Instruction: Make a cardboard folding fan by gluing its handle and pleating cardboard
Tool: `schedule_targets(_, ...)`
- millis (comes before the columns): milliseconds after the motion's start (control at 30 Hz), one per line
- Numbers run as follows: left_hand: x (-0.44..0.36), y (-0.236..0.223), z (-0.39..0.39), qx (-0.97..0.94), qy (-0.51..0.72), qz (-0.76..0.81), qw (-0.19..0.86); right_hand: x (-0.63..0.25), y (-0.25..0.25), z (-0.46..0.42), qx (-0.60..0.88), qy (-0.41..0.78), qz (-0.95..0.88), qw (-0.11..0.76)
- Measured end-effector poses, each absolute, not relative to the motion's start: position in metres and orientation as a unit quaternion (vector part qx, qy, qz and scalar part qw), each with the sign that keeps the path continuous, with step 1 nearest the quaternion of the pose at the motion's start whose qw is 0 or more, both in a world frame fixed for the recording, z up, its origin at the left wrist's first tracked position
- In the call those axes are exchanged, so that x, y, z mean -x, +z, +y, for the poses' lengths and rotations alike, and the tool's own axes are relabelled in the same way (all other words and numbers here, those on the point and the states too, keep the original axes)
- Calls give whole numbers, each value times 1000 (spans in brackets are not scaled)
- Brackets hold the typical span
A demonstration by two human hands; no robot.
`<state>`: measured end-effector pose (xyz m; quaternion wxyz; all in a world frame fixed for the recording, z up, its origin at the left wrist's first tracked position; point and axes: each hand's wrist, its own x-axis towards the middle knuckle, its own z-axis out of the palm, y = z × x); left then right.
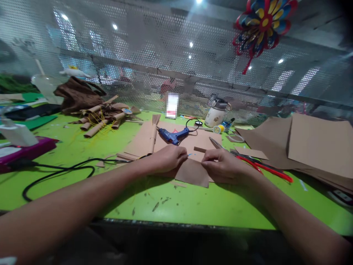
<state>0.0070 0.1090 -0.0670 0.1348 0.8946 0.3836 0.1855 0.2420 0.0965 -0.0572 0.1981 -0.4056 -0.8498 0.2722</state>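
A small piece of brown paper [193, 172] lies between my hands over a larger brown sheet. My left hand [172, 158] pinches its left edge with closed fingers. My right hand [220, 162] is closed on its right edge, thumb and forefinger together. A narrow dark brown strip [199, 149] sticks out just above my right hand. Beyond my left hand rests a blue hot glue gun [174, 136] on the brown sheet [140, 138]. Left of the gun is a rolled paper tube with a frayed top [153, 136]. Scissors with red handles [264, 171] lie under and beside my right forearm.
Rolled paper bundles with yellow thread [102, 119] and a brown bag [78, 95] sit at the left. A purple power strip [41, 149] trails a black cord [68, 167]. Large brown sheets [320, 143] are stacked at the right. A white bottle [215, 115] stands behind.
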Motion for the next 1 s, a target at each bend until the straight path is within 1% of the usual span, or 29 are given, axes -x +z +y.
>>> schedule_targets(100, -13, -73, 112, -916, 177, 349, 83, -242, -65, 101, 401, 274, -852, 195)
schedule_targets(200, -19, -74, 110, -922, 173, 338, 78, -241, -65, 99, 401, 275, -854, 185)
schedule_targets(333, -21, -75, 100, -923, 173, 338, 57, -240, -60, 89, 405, 250, -862, 175)
schedule_targets(433, -19, -73, 92, -929, 160, 330, 38, -242, -57, 82, 423, 232, -865, 137)
schedule_targets(500, -17, -72, 91, -930, 151, 333, 44, -243, -55, 80, 445, 219, -861, 110)
schedule_targets(567, -17, -73, 92, -927, 151, 339, 58, -243, -56, 81, 462, 216, -854, 102)
schedule_targets(767, -17, -79, 99, -916, 208, 331, 95, -243, -59, 83, 451, 253, -846, 130)
schedule_targets(867, -16, -72, 100, -909, 243, 318, 112, -244, -57, 82, 444, 277, -835, 169)
schedule_targets(1000, -14, -65, 102, -900, 271, 320, 124, -244, -54, 84, 438, 350, -799, 218)
